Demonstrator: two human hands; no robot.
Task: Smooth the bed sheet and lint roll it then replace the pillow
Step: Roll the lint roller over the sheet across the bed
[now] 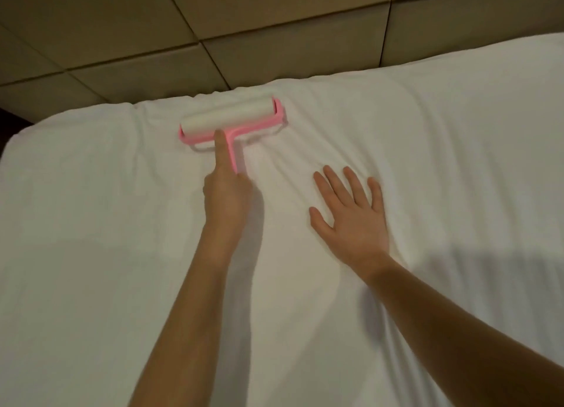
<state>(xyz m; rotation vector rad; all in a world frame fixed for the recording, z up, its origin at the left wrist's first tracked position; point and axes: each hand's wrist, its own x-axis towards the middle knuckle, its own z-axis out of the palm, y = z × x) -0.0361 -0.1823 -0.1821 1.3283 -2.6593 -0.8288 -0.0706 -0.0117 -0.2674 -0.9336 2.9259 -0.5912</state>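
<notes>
a white bed sheet (396, 284) covers the bed almost from edge to edge, with soft creases fanning out around the middle and a rumpled ridge along its far edge. behind that edge rises a padded headboard (274, 16) of tan panels split by dark seams. the left hand (227, 197) grips the pink handle of a lint roller (230, 118), forefinger stretched along the stem toward the head; the white roll lies flat on the sheet close to the far edge. the right hand (351, 214) rests palm down on the sheet beside it, fingers straight and spread, holding nothing. both forearms are bare, and shadows fall across the near sheet.
</notes>
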